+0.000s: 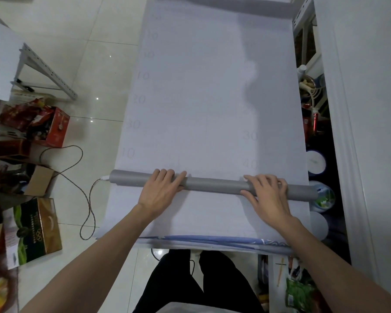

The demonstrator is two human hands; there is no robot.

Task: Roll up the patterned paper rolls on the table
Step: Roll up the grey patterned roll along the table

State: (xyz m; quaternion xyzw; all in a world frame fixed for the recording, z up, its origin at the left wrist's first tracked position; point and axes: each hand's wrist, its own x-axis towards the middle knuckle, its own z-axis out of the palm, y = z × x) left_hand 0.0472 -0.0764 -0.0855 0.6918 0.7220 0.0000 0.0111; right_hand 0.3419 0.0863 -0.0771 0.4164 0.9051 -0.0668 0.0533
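Your left grip (161, 188) and right grip (266, 193) both curl over the grey rolled-up tube of paper (212, 184) (fingers across its top, thumbs against its near side), which lies crosswise on the long white unrolled sheet with faint printed numbers (212, 98), toward that sheet's near end.

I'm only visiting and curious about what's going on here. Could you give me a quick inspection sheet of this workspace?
Surface: unrolled pale sheet with faint numbers, lying flat.
Job's things: grey roll across the sheet; blue-patterned paper at the near edge.
Clutter: cardboard boxes on the floor, left.
Hands: left hand and right hand both curl over the grey roll.
Cables: brown cable looping on the floor, left.
Surroundings: tiled floor; crowded shelf, right.
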